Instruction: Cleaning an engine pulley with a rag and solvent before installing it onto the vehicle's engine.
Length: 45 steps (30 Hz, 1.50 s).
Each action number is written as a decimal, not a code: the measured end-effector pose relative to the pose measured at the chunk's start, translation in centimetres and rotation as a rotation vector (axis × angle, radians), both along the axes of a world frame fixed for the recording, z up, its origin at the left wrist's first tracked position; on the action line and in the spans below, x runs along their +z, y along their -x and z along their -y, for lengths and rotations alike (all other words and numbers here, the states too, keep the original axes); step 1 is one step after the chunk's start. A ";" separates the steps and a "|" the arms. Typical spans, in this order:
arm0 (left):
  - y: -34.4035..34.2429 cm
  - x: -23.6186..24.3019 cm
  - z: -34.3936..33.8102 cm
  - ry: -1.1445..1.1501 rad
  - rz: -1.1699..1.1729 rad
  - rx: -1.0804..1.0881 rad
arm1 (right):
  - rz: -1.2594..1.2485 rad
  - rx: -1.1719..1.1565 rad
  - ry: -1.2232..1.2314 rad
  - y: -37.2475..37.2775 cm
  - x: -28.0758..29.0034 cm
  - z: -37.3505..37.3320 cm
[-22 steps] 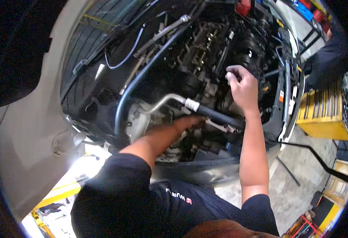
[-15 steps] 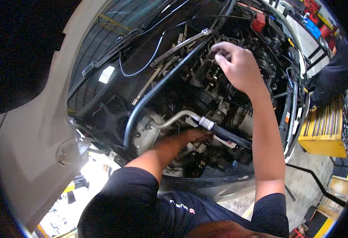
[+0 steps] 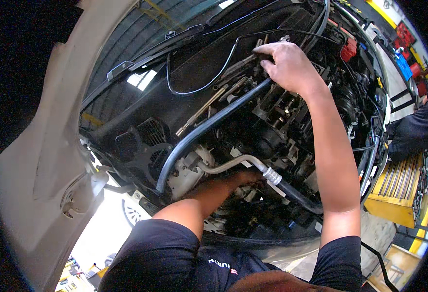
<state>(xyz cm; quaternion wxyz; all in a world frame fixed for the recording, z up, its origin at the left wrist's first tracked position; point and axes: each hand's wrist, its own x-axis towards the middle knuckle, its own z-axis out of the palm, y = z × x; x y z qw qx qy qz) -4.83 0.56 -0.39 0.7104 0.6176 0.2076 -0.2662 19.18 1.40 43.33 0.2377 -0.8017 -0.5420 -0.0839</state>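
Note:
My right hand (image 3: 292, 68) is over the far edge of the engine bay, at a long metal ratchet (image 3: 243, 63) lying on the black cowl. Its index finger stretches across the handle and the thumb stands apart, with the ratchet head showing just beyond the knuckles. Beside the ratchet lies a slim metal extension bar (image 3: 199, 112). My left hand (image 3: 249, 177) reaches low into the engine bay, under a bent metal pipe (image 3: 231, 165) joined to a black hose (image 3: 296, 197). Its fingers are hidden there.
A thick rubber strip (image 3: 209, 124) crosses between cowl and engine (image 3: 282, 109). The raised hood (image 3: 43, 160) fills the left side. At the right are the car's front edge (image 3: 370, 165), a yellow tool cabinet (image 3: 394, 199) and another person in dark clothing (image 3: 413, 126).
My right hand has moved away from above the engine to the ratchet on the cowl, its index finger straightening. My left hand stays low under the pipe. The view has shifted slightly.

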 end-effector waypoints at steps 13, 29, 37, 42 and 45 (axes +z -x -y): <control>-0.7 0.3 0.3 -0.022 0.027 0.023 | -0.090 -0.122 0.427 5.6 3.8 -0.6; -1.7 0.3 0.7 -0.057 0.076 0.095 | -0.026 -0.050 0.594 5.9 5.8 -1.5; -1.6 0.6 0.5 -0.074 0.081 0.104 | 0.058 -0.246 0.820 8.8 6.9 -5.9; -1.4 0.7 0.9 -0.072 0.085 0.108 | 0.140 -0.205 1.012 9.8 6.9 -8.0; -1.5 0.7 1.0 -0.079 0.088 0.113 | 0.053 -0.237 0.959 8.9 7.1 -7.6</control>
